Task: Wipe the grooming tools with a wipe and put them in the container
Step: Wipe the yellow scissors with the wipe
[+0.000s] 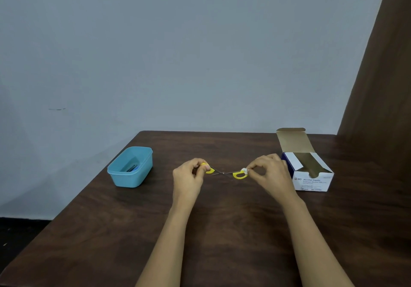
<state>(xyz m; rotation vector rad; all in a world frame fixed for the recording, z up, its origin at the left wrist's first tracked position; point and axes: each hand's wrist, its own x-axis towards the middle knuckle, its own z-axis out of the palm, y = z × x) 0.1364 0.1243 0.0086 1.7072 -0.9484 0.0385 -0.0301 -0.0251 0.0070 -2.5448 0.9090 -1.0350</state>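
I am looking down through the head camera. The biggest thing I am seeing is a gray-blue wall (178,53) filling the top half. A brown curtain (382,75) is hanging down along the right side.

Below them a dark brown wooden table (222,231) is stretching from the wall toward me. Near its far right corner a white and blue box of alcohol swabs (311,180) is sitting with its lid flap standing up and its top open.

By the left edge of the table, closer to the far side, a light blue container (124,177) is sitting with no lid on. A few dark and blue tools (133,167) are lying inside it, but they are too small for me to tell what they are.

2 bare arms are reaching in from the near edge. Both hands are hovering over the middle of the table, between the container and the box. The left hand (188,175) is curling its fingers around 1 yellow handle of a small pair of scissors (223,172). The right hand (269,171) is just beside the box and is pinching a tiny white wipe (244,171) with its fingertips.

The scissors are spread wide open and are being held up off the wood, well apart from the container. The wipe is pressing on the other yellow handle, the 1 on the right.
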